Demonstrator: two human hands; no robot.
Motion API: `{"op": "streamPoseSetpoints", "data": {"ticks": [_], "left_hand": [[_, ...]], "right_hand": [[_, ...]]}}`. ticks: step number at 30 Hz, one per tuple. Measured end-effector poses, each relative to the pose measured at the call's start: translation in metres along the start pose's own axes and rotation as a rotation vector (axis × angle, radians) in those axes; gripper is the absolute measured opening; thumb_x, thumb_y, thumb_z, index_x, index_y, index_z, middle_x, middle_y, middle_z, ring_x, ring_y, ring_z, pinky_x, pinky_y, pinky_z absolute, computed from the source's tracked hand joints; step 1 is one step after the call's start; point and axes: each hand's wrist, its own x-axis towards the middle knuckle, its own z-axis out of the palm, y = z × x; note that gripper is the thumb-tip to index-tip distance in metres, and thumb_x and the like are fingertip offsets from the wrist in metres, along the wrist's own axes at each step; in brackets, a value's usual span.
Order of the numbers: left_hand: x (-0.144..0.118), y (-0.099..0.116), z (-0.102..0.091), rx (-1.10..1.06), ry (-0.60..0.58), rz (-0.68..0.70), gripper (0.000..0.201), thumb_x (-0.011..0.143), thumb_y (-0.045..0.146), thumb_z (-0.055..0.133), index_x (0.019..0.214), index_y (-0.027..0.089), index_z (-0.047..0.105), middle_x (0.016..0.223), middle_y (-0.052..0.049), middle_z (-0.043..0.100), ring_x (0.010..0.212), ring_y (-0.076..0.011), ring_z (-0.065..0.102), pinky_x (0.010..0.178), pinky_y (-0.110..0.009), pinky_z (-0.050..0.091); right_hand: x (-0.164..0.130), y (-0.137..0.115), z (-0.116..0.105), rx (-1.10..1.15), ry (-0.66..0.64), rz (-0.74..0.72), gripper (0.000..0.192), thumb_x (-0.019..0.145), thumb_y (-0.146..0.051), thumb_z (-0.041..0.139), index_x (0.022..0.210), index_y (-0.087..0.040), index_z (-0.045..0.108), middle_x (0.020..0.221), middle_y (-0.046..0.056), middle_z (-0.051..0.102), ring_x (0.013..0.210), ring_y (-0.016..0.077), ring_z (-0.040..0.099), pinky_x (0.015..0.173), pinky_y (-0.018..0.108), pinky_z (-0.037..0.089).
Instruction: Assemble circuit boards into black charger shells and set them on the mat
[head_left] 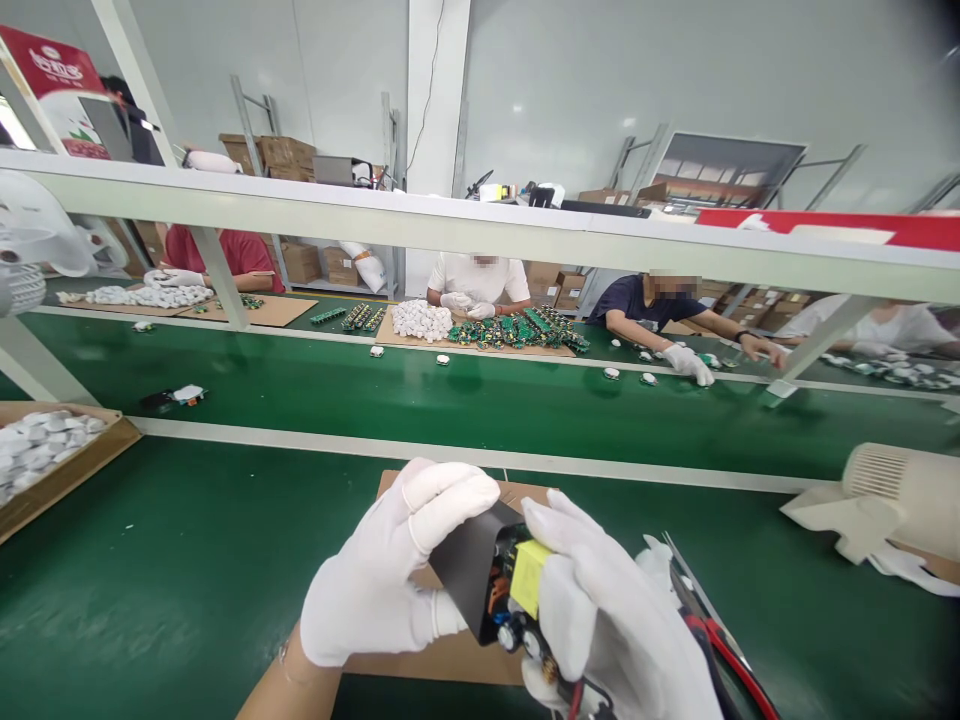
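Note:
Both my hands wear white gloves. My left hand (pixel 390 570) grips a black plastic housing (pixel 469 570) from the left. My right hand (pixel 607 620) holds a circuit board (pixel 521 590) with a yellow transformer and capacitors, which sits partly inside the housing's open end. Red and black wires (pixel 720 650) trail off the board to the right. Under my hands lies a brown cardboard sheet (pixel 450 655) on the green table.
A cardboard tray of white parts (pixel 45 445) sits at the left. A cream fan (pixel 892 495) lies at the right. Beyond a green conveyor belt (pixel 480 395), several people in white gloves work at piles of white caps (pixel 421 320) and green boards (pixel 517 330).

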Motion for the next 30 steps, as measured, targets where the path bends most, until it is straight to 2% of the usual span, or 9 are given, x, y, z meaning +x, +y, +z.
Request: {"op": "streamPoseSetpoints", "data": {"ticks": [3,7,13,19,23,25,27,28,30], "left_hand": [[-0.001,-0.001,0.002,-0.002,0.008,0.003,0.053,0.090,0.036,0.060,0.136,0.017,0.043,0.123,-0.012,0.055,0.111,-0.0206,0.053,0.096,-0.029,0.046],[0.000,0.001,0.002,-0.006,0.014,0.001,0.053,0.090,0.033,0.061,0.137,0.017,0.042,0.124,-0.012,0.054,0.113,-0.0200,0.052,0.098,-0.028,0.044],[0.000,0.000,0.002,0.000,0.001,0.013,0.056,0.090,0.035,0.061,0.138,0.017,0.041,0.125,-0.012,0.053,0.114,-0.0199,0.051,0.099,-0.027,0.044],[-0.001,-0.003,0.006,-0.024,-0.019,0.018,0.061,0.087,0.032,0.065,0.139,0.017,0.039,0.126,-0.012,0.052,0.112,-0.0205,0.051,0.097,-0.029,0.045],[-0.001,-0.006,0.009,-0.025,-0.016,0.013,0.062,0.084,0.022,0.066,0.139,0.018,0.039,0.127,-0.012,0.052,0.113,-0.0208,0.050,0.097,-0.031,0.045],[0.000,-0.008,0.011,-0.065,-0.018,-0.008,0.060,0.084,0.022,0.065,0.138,0.019,0.039,0.126,-0.011,0.052,0.114,-0.0214,0.051,0.098,-0.032,0.045],[0.002,-0.010,0.013,-0.092,-0.016,-0.019,0.058,0.084,0.024,0.065,0.137,0.020,0.040,0.124,-0.011,0.054,0.114,-0.0221,0.051,0.097,-0.034,0.045],[0.002,-0.011,0.014,-0.083,-0.012,-0.013,0.057,0.084,0.024,0.065,0.136,0.020,0.041,0.122,-0.011,0.055,0.113,-0.0222,0.052,0.096,-0.034,0.045],[0.003,-0.013,0.017,-0.035,-0.001,0.015,0.056,0.083,0.023,0.066,0.134,0.020,0.041,0.121,-0.011,0.056,0.111,-0.0227,0.052,0.096,-0.036,0.044]], "right_hand": [[0.011,-0.006,-0.009,-0.035,-0.041,-0.073,0.060,0.088,-0.029,0.063,0.143,-0.029,0.042,0.140,0.005,0.054,0.133,0.0305,0.047,0.104,0.046,0.051],[0.011,-0.011,-0.006,-0.023,-0.004,0.000,0.056,0.088,-0.025,0.062,0.141,-0.032,0.044,0.141,0.002,0.052,0.135,0.0283,0.045,0.104,0.044,0.051],[0.012,-0.019,0.004,-0.037,0.069,0.053,0.049,0.088,-0.025,0.057,0.135,-0.033,0.048,0.136,0.003,0.056,0.134,0.0309,0.044,0.109,0.052,0.043],[0.015,-0.015,-0.004,-0.132,-0.041,0.012,0.062,0.084,-0.014,0.056,0.142,-0.030,0.039,0.142,0.003,0.049,0.135,0.0283,0.043,0.110,0.047,0.044],[0.021,-0.003,-0.014,-0.204,-0.202,-0.066,0.076,0.083,-0.024,0.067,0.149,-0.034,0.030,0.149,0.002,0.043,0.136,0.0290,0.043,0.115,0.047,0.037],[0.022,0.003,-0.015,-0.017,-0.232,0.068,0.070,0.089,-0.036,0.062,0.150,-0.037,0.027,0.152,0.003,0.038,0.134,0.0297,0.045,0.112,0.047,0.039],[0.024,0.008,-0.013,0.339,-0.171,0.282,0.066,0.093,-0.051,0.051,0.150,-0.040,0.020,0.152,0.004,0.038,0.128,0.0281,0.051,0.107,0.047,0.044],[0.026,0.009,-0.010,0.510,-0.142,0.382,0.069,0.092,-0.057,0.049,0.151,-0.041,0.017,0.150,0.005,0.039,0.127,0.0272,0.052,0.107,0.047,0.044],[0.031,0.011,-0.004,0.755,-0.172,0.513,0.078,0.087,-0.064,0.053,0.151,-0.040,0.016,0.145,0.005,0.045,0.128,0.0263,0.049,0.109,0.046,0.040]]}}
